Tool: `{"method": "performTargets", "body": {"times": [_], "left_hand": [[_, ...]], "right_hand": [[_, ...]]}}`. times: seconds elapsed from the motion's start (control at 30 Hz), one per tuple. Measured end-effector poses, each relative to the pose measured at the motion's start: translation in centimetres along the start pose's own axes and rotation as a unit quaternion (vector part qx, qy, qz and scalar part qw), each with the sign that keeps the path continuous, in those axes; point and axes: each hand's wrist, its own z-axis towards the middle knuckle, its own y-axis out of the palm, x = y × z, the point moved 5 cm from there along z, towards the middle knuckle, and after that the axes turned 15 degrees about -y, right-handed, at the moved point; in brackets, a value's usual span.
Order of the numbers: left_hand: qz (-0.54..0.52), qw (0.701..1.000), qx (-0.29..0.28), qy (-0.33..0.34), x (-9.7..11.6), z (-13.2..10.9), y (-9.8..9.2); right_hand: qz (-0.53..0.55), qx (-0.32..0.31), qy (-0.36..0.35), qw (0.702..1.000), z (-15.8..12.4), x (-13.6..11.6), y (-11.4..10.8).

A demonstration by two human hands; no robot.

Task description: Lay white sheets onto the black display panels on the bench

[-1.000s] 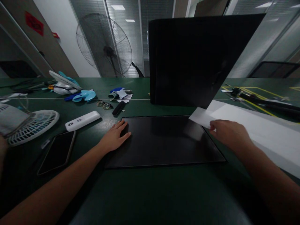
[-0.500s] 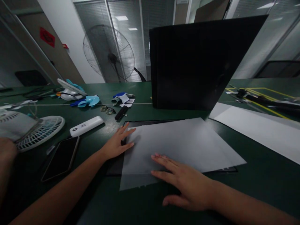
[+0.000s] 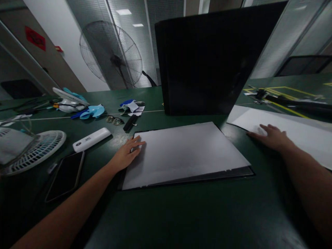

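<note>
A translucent white sheet (image 3: 178, 152) lies over a thin dark rectangular panel (image 3: 233, 173), whose dark border shows along the front right. My left hand (image 3: 126, 154) rests at the sheet's left edge, its fingers spread over the corner. Far to the right, my right hand (image 3: 272, 137) reaches onto the near left end of a long white sheet (image 3: 298, 133). Its fingers are stretched out and touch that sheet, with the thumb side by the edge.
A large black box-like panel (image 3: 207, 65) stands upright behind the sheets. On the left are a phone (image 3: 66, 176), a white power bank (image 3: 92, 139), a small white fan (image 3: 38, 152) and eyeglasses (image 3: 114, 120). Light-blue gloves (image 3: 93, 111) lie farther back.
My right hand has moved from the front of the translucent sheet to the white sheet at right. The translucent sheet now lies more squarely on the dark panel. My left hand stays at its edge.
</note>
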Motion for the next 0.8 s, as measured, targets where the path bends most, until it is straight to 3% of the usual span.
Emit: {"method": "performTargets", "body": {"times": [0.13,0.3,0.43,0.67,0.8], "left_hand": [[0.004,1.0,-0.022,0.011,0.1,-0.1,0.0],[0.009,1.0,-0.022,0.015,0.5,-0.2,-0.2],[0.012,1.0,-0.004,0.006,0.5,-0.2,-0.1],[0.026,0.999,0.02,-0.016,0.3,-0.1,0.1],[0.033,0.999,0.031,-0.023,0.3,-0.3,0.0]], "right_hand": [[-0.015,-0.05,0.076,0.996,-0.2,1.3,0.8],[-0.059,-0.079,0.089,0.991,-0.7,-1.0,-0.5],[-0.099,-0.055,0.081,0.99,-1.6,-3.4,-2.8],[-0.138,-0.015,0.011,0.99,-2.4,-10.8,-5.1],[-0.126,-0.01,-0.147,0.981,-3.5,-17.6,-4.5]]}}
